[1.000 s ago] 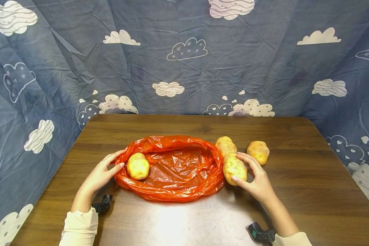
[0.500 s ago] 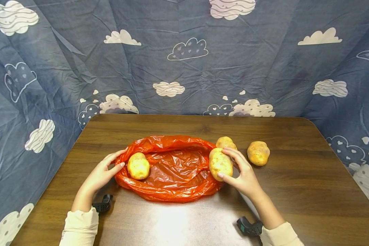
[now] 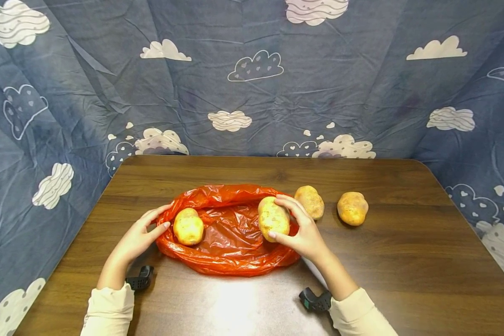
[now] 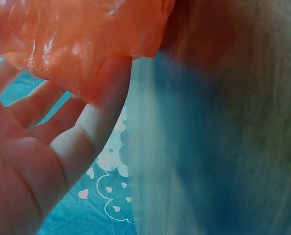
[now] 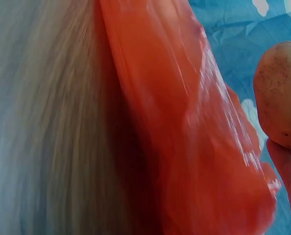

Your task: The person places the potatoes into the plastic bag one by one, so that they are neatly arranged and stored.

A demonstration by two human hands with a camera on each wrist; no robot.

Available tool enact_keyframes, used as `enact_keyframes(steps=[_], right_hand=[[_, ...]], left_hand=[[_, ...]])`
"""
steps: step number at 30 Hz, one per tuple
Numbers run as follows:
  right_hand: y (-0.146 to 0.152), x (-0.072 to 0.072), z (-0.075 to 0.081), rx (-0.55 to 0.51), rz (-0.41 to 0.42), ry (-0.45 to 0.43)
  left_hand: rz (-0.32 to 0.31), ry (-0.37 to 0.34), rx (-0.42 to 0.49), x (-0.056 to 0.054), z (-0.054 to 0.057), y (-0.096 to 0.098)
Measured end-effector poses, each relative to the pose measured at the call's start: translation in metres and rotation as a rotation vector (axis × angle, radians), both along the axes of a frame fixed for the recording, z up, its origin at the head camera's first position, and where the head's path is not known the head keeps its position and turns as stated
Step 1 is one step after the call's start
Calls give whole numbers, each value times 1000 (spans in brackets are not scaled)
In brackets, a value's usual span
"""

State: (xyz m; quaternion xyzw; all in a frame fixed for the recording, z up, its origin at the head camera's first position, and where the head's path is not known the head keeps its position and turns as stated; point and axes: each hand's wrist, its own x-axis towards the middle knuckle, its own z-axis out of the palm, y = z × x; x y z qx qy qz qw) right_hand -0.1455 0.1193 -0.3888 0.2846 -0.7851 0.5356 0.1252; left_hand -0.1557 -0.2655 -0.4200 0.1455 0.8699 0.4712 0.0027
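Note:
A red plastic bag (image 3: 235,266) lies spread on the table, its mouth facing up. One potato (image 3: 188,227) sits inside at its left end. My left hand (image 3: 136,238) touches the bag's left rim with thumb and fingers fairly straight; in the left wrist view, red film (image 4: 77,44) covers their tips. A second potato (image 3: 274,219) is held by my right hand (image 3: 304,233) between thumb and fingers, over the right part of the bag's opening. The right wrist view shows this potato (image 5: 282,93) at its right edge, beside the bag's side wall (image 5: 194,147).
Two more potatoes lie on the wooden table (image 3: 403,233): one potato (image 3: 310,202) close to the bag's right end, another potato (image 3: 353,208) farther right. A blue cloud-patterned cloth (image 3: 340,102) hangs behind the table. Black wrist cameras sit at both wrists.
My right hand has carried its potato leftward, from beside the bag's right end to over its opening. The potato behind it now shows fully. My left hand stays at the rim.

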Motion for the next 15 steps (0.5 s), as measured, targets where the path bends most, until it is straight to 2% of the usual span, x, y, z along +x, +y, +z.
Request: enact_keyframes(steps=[7,15], right_hand=[[-23,-7,-3,-36,58,-47],[-48,-18,-6,-17,71,-73]], left_hand=[[-3,-2,-1,0,0,0],[0,-9,3,0,1,0]])
